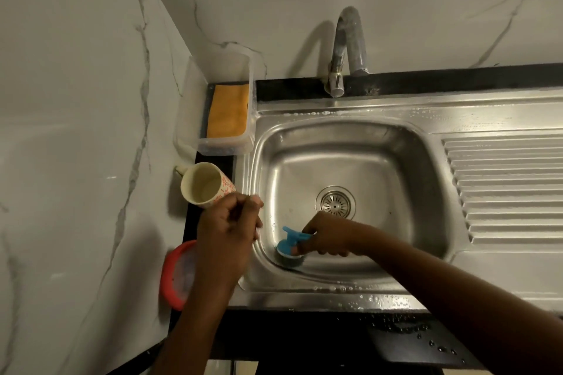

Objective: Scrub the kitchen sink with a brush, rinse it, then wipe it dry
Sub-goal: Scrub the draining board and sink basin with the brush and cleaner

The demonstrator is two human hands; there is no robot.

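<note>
A stainless steel sink [350, 146] fills the middle of the view, with a round drain [335, 202] in its floor. My right hand [327, 237] grips a blue-handled brush [289, 245] whose dark bristles press against the sink's near-left inner corner. My left hand [228, 228] hovers over the sink's left rim with its fingers curled; nothing shows in it. A chrome tap [347, 49] stands behind the basin, with no water running. An orange cloth [228, 111] lies in a clear plastic tub [195, 106] at the back left.
A cream mug with a red pattern [202, 184] stands on the black counter left of the sink. A red-rimmed lidded container [176, 274] sits beside my left forearm. A ribbed drainboard [505, 189] extends right. Water drops dot the front rim [380, 298]. Marble walls close the left and back.
</note>
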